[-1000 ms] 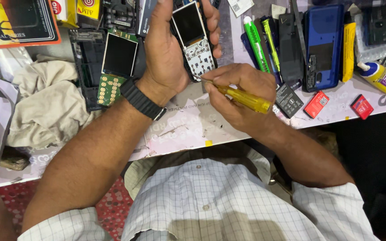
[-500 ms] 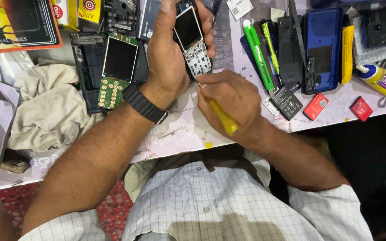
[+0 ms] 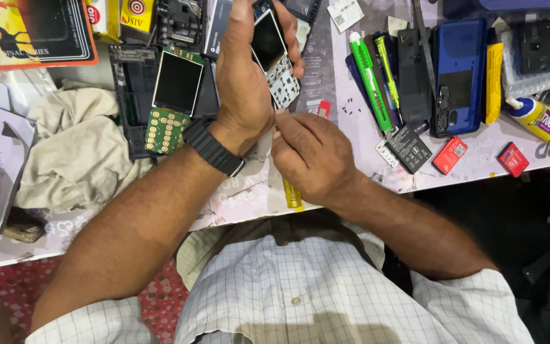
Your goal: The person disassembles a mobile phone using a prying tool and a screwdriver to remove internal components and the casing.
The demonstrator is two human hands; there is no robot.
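**Between two hands, an opened keypad phone**

Nearest the body, the right hand is clenched around a yellow-handled screwdriver, whose handle end pokes out below the palm; the tip is hidden by the fingers, which point up toward the phone. Just above and left of it, the left hand, with a black wristwatch on its wrist, grips a small opened phone between thumb and fingers, dark screen and bare white key contacts facing up, held above the worktable.

Left of the left hand lies another stripped phone board with a dark screen and a green keypad circuit, and further left a crumpled beige cloth. Right of the right hand sit a small black battery and two little red parts. Beyond these lie green pens, a blue phone body with its back open, and, far right, a glue tube. Past the left hand, at the far edge, stand yellow boxes.
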